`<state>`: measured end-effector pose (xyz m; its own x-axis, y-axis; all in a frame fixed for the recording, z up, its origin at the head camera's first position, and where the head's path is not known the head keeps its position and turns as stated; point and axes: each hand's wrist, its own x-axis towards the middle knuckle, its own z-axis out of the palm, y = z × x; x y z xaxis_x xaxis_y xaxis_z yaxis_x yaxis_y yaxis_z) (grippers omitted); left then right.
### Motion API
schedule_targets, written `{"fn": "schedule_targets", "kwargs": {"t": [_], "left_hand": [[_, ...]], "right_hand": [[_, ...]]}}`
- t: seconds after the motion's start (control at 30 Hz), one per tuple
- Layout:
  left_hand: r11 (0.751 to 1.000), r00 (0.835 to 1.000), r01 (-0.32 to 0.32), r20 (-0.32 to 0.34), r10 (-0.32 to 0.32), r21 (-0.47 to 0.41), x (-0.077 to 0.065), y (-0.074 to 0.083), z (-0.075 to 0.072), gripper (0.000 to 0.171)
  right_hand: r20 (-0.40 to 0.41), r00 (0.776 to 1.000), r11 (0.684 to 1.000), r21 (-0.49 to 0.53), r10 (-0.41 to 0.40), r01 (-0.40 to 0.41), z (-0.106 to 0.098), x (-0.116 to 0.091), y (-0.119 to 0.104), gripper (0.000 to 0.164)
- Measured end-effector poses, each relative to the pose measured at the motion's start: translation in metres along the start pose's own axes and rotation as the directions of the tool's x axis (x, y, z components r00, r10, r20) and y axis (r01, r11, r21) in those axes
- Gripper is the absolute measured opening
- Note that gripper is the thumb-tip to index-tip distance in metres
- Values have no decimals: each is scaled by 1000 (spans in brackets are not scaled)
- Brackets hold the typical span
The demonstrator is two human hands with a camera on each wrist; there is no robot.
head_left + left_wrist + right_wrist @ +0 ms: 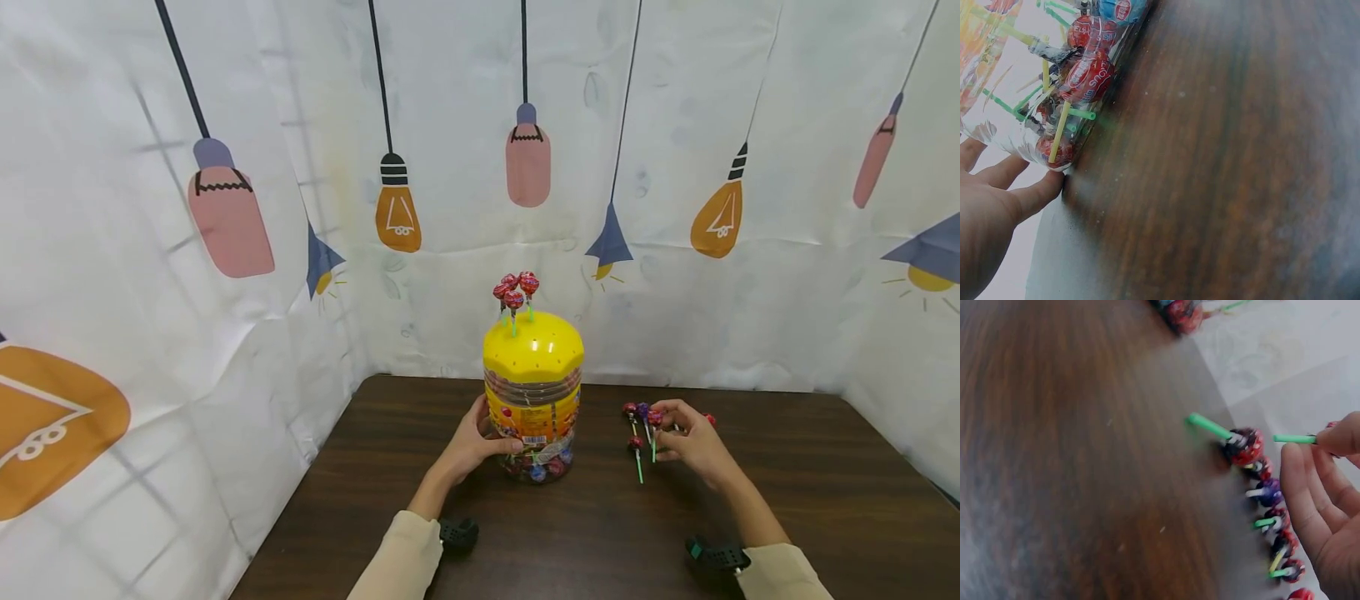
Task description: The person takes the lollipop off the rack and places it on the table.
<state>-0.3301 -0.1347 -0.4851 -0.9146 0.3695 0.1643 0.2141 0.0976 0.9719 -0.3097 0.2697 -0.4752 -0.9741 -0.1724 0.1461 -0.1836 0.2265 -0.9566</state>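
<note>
A clear candy jar (534, 408) with a bright yellow lid (534, 346) stands upright on the table. Several red-wrapped lollipops (513, 298) stick up from holes in the lid. My left hand (480, 442) grips the jar's lower side, thumb across its front; in the left wrist view more wrapped lollipops (1088, 76) show through the plastic. On the right, my right hand (693, 442) pinches a lollipop; its green stick (1294, 439) points out from the fingers, and its head is mostly hidden. Loose lollipops (1244, 447) lie right beside this hand.
The dark wooden table (570, 542) ends at a white printed curtain (457, 317) along the back and sides. One red lollipop head (709, 418) shows beyond the right hand. Black wrist bands (718, 557) sit at both cuffs.
</note>
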Motion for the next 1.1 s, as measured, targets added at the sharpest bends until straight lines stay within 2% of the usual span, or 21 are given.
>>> {"fn": "schedule_targets", "kwargs": {"t": [0.23, 0.43, 0.87, 1.1], "left_hand": [[1000, 1000, 7, -7, -7, 4, -1, 1, 0, 99], [1000, 1000, 2, -2, -2, -7, -1, 2, 1, 99], [1000, 1000, 2, 7, -2, -22, 0, 4, 1, 99], [1000, 1000, 3, 0, -3, 4, -1, 4, 0, 98]], "right_hand": [[76, 994, 996, -52, 73, -69, -1, 0, 9, 47], [97, 990, 992, -75, 107, -100, -2, 0, 13, 44], [105, 985, 969, -223, 135, -109, -3, -1, 14, 43], [115, 985, 959, -270, 127, -92, -4, -1, 13, 40]]}}
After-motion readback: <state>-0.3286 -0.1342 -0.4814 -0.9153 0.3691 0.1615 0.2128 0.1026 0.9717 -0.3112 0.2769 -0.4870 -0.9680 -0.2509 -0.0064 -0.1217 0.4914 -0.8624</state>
